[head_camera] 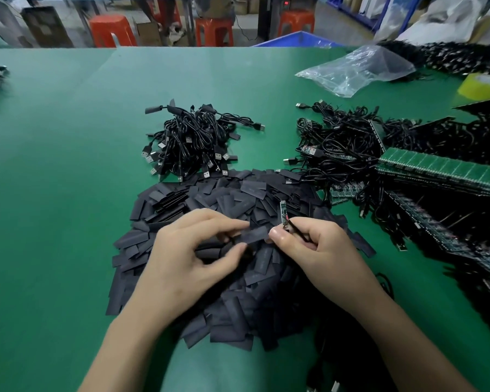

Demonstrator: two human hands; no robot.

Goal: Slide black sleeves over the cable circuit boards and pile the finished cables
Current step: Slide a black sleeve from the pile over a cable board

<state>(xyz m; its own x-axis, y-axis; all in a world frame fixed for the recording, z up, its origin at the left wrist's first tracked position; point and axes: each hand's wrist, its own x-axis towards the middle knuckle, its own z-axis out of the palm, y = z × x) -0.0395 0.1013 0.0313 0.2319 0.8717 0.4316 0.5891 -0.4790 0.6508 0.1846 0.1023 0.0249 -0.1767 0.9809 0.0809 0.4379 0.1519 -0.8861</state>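
The left hand (193, 250) pinched a flat, matte black sleeve (256, 234) between thumb and forefinger, and its far end touched the right thumb. The right hand (309, 244) gripped a thin cable (301, 234) just under its board (283, 215), a narrow green strip that stood upright above the fingers, uncovered.

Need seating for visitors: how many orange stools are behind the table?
3: left stool, middle stool, right stool, all beyond the table's far edge. A red shape farther back may be a fourth.
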